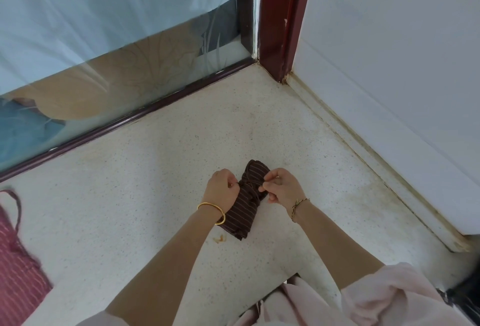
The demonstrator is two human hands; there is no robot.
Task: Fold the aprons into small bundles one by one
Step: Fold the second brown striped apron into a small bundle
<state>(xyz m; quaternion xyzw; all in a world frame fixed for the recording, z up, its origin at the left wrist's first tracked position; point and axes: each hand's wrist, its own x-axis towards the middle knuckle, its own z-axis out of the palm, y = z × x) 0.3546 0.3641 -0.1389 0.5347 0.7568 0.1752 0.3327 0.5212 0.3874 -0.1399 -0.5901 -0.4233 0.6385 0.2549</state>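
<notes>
A dark brown striped apron (pixel 242 211) lies rolled into a small bundle on the speckled white counter (pixel 155 182), its strap wound round the middle. My left hand (pixel 220 186) pinches one strap end at the bundle's left side. On the right side, my right hand (pixel 283 188) pinches the other strap end. Both hands hold the strap where it crosses the roll. A red striped apron (pixel 18 268) lies spread at the counter's left edge, partly out of frame.
A glass sliding window with a dark frame (pixel 124 120) runs along the back left. A red-brown post (pixel 280 27) stands in the corner, and a white wall (pixel 402 66) bounds the right side. A small brownish scrap (pixel 220 238) lies near the bundle.
</notes>
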